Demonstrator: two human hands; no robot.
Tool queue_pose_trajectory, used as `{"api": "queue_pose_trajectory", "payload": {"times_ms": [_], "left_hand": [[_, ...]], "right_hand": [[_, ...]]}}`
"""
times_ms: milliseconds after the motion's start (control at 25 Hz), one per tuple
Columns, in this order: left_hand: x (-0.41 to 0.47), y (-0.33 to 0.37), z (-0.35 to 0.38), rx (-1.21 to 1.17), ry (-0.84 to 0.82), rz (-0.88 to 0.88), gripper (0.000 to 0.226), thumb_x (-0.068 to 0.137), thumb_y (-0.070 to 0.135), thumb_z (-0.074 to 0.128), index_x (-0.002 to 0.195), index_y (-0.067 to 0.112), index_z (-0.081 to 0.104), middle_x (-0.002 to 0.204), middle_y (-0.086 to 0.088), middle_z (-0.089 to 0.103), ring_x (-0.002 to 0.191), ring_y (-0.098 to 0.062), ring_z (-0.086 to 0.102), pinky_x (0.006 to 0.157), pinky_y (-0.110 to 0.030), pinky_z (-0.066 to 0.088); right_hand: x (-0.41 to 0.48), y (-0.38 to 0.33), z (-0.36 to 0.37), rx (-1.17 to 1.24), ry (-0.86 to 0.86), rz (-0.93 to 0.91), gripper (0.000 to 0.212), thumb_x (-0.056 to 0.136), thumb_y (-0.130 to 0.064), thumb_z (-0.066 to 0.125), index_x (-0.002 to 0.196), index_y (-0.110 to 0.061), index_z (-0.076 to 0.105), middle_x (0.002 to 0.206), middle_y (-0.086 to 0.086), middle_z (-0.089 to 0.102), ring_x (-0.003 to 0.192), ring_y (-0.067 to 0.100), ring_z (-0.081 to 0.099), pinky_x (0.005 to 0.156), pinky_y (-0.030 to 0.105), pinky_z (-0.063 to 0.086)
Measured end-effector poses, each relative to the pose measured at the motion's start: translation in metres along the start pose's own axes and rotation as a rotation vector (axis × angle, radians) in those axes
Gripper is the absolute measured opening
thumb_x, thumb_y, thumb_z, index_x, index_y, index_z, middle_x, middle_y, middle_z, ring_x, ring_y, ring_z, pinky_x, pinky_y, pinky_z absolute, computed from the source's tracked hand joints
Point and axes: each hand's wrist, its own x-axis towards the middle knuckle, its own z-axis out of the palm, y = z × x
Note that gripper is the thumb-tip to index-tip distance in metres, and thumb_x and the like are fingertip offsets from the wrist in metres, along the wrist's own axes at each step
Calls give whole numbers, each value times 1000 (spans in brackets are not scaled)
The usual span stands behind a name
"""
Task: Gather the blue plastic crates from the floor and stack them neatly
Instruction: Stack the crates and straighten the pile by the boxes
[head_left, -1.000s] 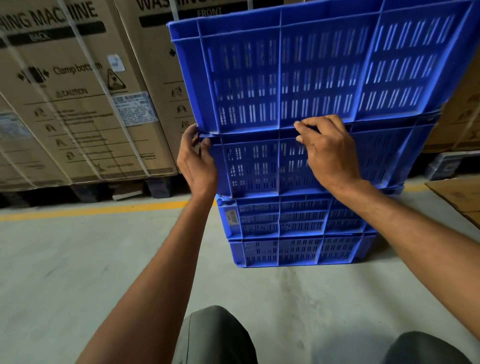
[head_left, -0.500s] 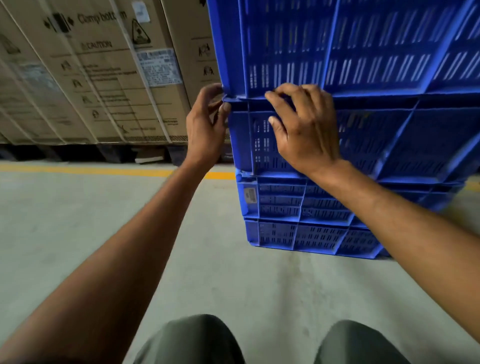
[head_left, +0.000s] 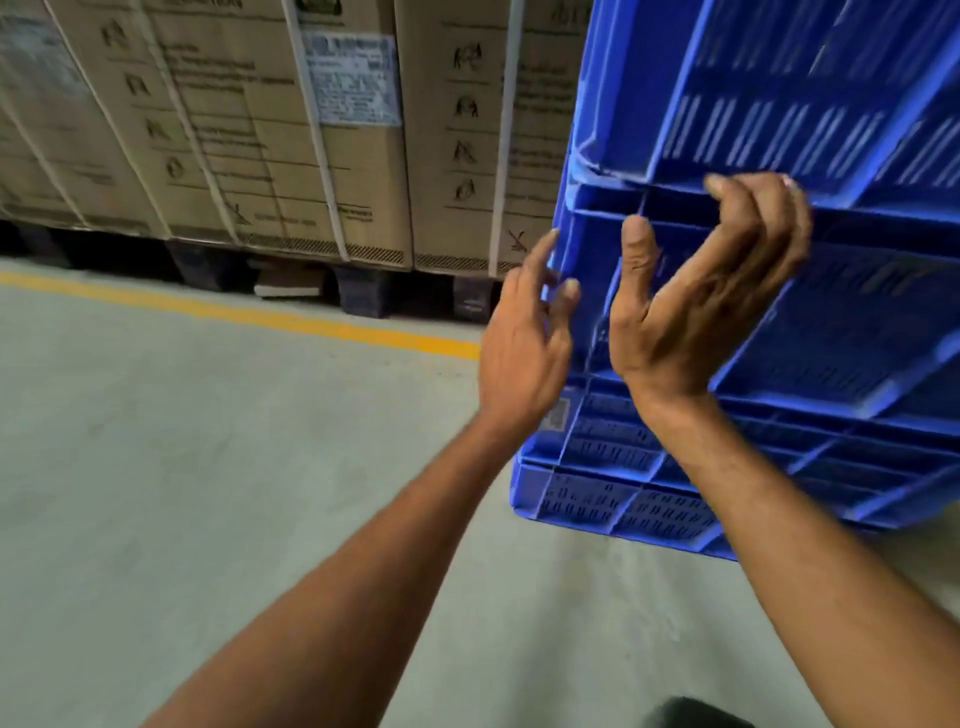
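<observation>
A stack of blue slotted plastic crates (head_left: 857, 332) fills the right side of the view, standing on the concrete floor. The top crate (head_left: 779, 93) sits slightly askew on the crate below it. My left hand (head_left: 524, 343) hovers at the stack's left corner with fingers spread, holding nothing. My right hand (head_left: 696, 301) is in front of the stack's near face, palm turned toward me and fingers curled loosely near the rim under the top crate, gripping nothing. The image is motion-blurred.
Large strapped cardboard appliance boxes (head_left: 270, 130) on dark pallets line the back left. A yellow floor line (head_left: 291, 322) runs in front of them. Grey concrete floor (head_left: 208, 493) spreads to the left. My knee (head_left: 696, 714) shows at the bottom edge.
Both hands have let go of the crate rim and pulled back with fingers apart. The view has swung left, so the stack now sits further right.
</observation>
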Motion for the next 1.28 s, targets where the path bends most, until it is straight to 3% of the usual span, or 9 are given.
{"api": "queue_pose_trajectory", "payload": {"times_ms": [120, 240, 400, 480, 600, 720, 920, 1080, 1280], "left_hand": [[-7, -28, 13, 2, 44, 104, 36, 105, 22, 51, 140, 20, 57, 120, -1, 57, 98, -21, 61, 75, -43, 54], [-1, -37, 12, 38, 32, 201, 37, 104, 23, 55, 140, 19, 58, 120, -2, 58, 88, -23, 61, 60, -35, 48], [20, -51, -17, 20, -134, 386, 36, 107, 34, 41, 135, 21, 60, 119, 1, 59, 87, -24, 62, 58, -33, 43], [40, -42, -31, -62, -200, 350, 31, 108, 34, 38, 129, 24, 59, 120, 7, 59, 96, -20, 62, 66, -32, 46], [80, -23, -35, -267, -272, 172, 37, 106, 28, 44, 142, 33, 43, 142, 12, 45, 112, -15, 59, 82, -41, 54], [99, -22, -27, -192, -363, 311, 51, 103, 38, 49, 152, 35, 33, 158, 15, 25, 117, -19, 59, 77, -44, 57], [94, -25, -36, -248, -410, 320, 73, 87, 51, 20, 155, 29, 36, 163, 11, 25, 107, -22, 65, 64, -33, 46], [97, -35, -35, -269, -408, 352, 64, 92, 43, 20, 153, 34, 37, 163, 17, 25, 104, -17, 66, 61, -42, 56], [95, -39, -32, -216, -379, 353, 54, 101, 30, 35, 154, 37, 33, 164, 20, 21, 98, -20, 67, 54, -36, 52]], "right_hand": [[-5, -7, 13, -70, 85, -9, 45, 95, -29, 63, 123, 6, 58, 131, 22, 54, 130, 43, 45, 113, 53, 31], [-6, -10, 18, -125, 96, 4, 43, 97, -25, 62, 125, 7, 55, 132, 22, 51, 134, 43, 42, 114, 55, 29], [-11, -48, 19, -101, 14, 104, 55, 100, -43, 54, 132, 2, 52, 137, 21, 45, 144, 39, 30, 118, 53, 24], [-12, -75, 24, -108, -31, 221, 70, 95, -53, 59, 136, 2, 45, 142, 18, 41, 149, 33, 25, 119, 50, 25], [5, -105, 36, -198, 7, 327, 77, 88, -39, 72, 145, -2, 36, 146, 17, 37, 144, 33, 32, 114, 51, 33], [14, -119, 46, -336, 7, 248, 77, 89, -20, 64, 157, -17, 28, 153, 16, 28, 140, 32, 36, 109, 50, 40], [-7, -113, 50, -607, -156, 193, 46, 101, -23, 49, 146, -35, 48, 161, 25, 17, 144, 41, 26, 112, 50, 38], [-8, -108, 45, -675, -196, 148, 47, 101, -22, 48, 145, -37, 48, 160, 27, 18, 140, 40, 27, 104, 54, 45], [-7, -103, 46, -691, -192, 139, 49, 99, -20, 48, 145, -36, 49, 159, 27, 19, 141, 41, 30, 106, 52, 43]]}}
